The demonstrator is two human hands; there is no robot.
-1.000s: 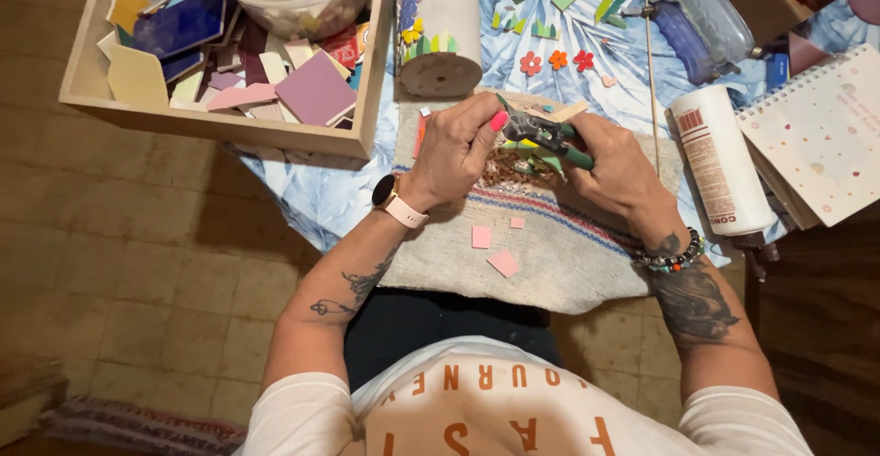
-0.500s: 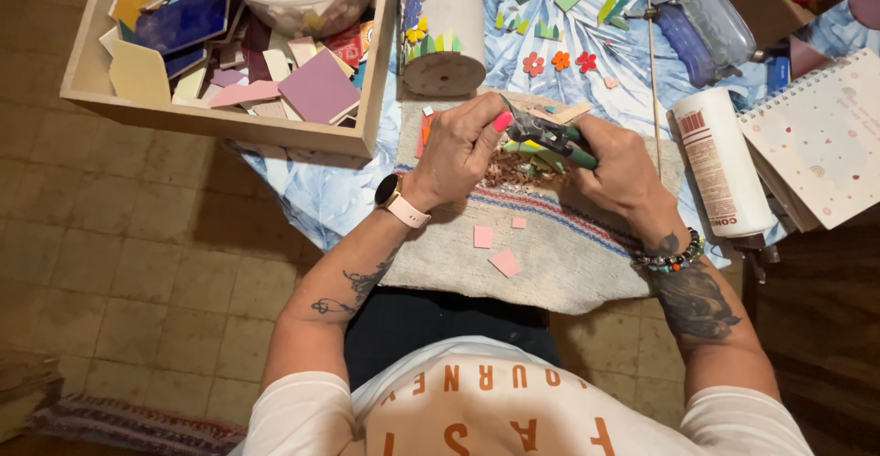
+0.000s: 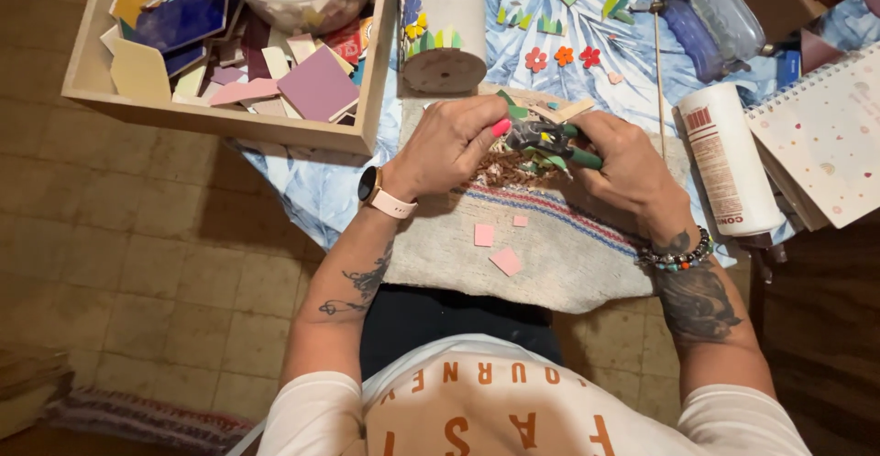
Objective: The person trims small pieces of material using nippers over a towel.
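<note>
My right hand [image 3: 623, 167] grips green-handled nippers [image 3: 550, 140] over a beige cloth [image 3: 541, 254] on my lap. My left hand [image 3: 449, 149] pinches a small tile piece at the tool's jaws; the piece itself is hidden by my fingers. Three pink tile bits [image 3: 500, 250] lie on the cloth just below my hands. A pile of small offcuts [image 3: 509, 172] sits under the nippers.
A wooden tray [image 3: 234, 121] of coloured tile pieces stands at upper left. A mosaic-covered cylinder [image 3: 445, 25] lies above my left hand. A white glue bottle [image 3: 724, 158], a spiral notebook [image 3: 825, 135] and small flower pieces [image 3: 564, 55] lie on the blue patterned tabletop.
Both hands have stayed close together at the nippers, with only slight shifts of fingers and tool. The pink bits on the cloth have not moved.
</note>
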